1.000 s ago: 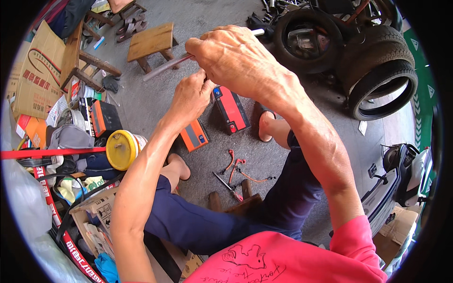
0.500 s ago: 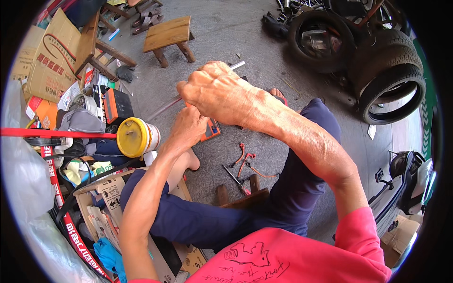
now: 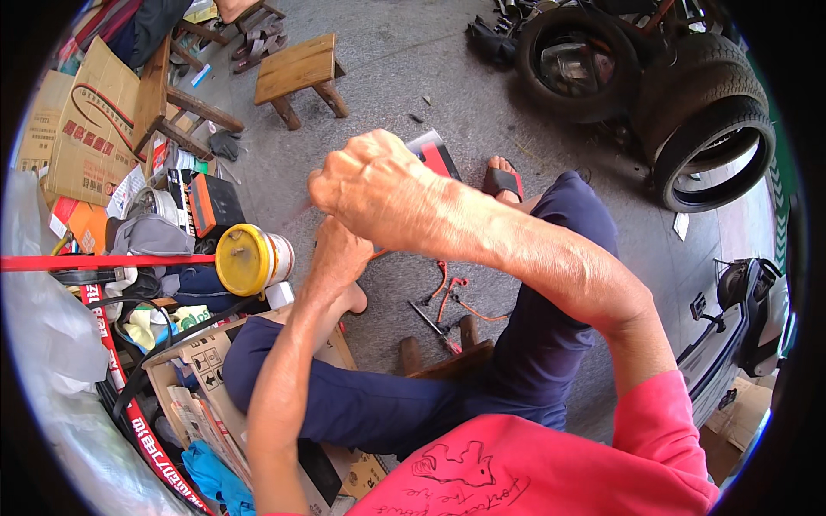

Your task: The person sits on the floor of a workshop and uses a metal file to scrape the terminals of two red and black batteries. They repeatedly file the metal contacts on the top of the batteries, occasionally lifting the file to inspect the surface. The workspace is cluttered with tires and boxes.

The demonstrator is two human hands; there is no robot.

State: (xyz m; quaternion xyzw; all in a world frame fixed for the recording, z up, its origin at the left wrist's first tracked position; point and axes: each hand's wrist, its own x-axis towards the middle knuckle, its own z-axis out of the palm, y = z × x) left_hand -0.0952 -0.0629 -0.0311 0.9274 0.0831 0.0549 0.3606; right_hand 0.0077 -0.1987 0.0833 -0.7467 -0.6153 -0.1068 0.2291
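Note:
My right hand [image 3: 370, 185] is closed in a fist around a thin pale rod [image 3: 423, 139], which is blurred and mostly hidden by it. My left hand [image 3: 342, 249] is closed just below and behind the right one; what its fingers hold is hidden. Beyond my hands a red-and-black battery [image 3: 439, 159] on the floor is partly covered, and only a sliver of an orange object shows beside my left hand. Between my legs lie red and orange cables [image 3: 444, 288] and a slim tool with a red handle [image 3: 450, 344], in front of a low wooden seat [image 3: 469, 334].
A wooden stool [image 3: 294, 64] stands ahead. On the left are a yellow-lidded bucket [image 3: 241, 258], an orange-and-black box [image 3: 215, 205], flattened cardboard [image 3: 90, 138] and piled clutter. Tyres [image 3: 714, 116] are stacked at the back right; a scooter [image 3: 744, 314] is at the right.
Over the last second both hands have come down, nearer my body and a little leftward, staying closed and close together. My legs have shifted slightly.

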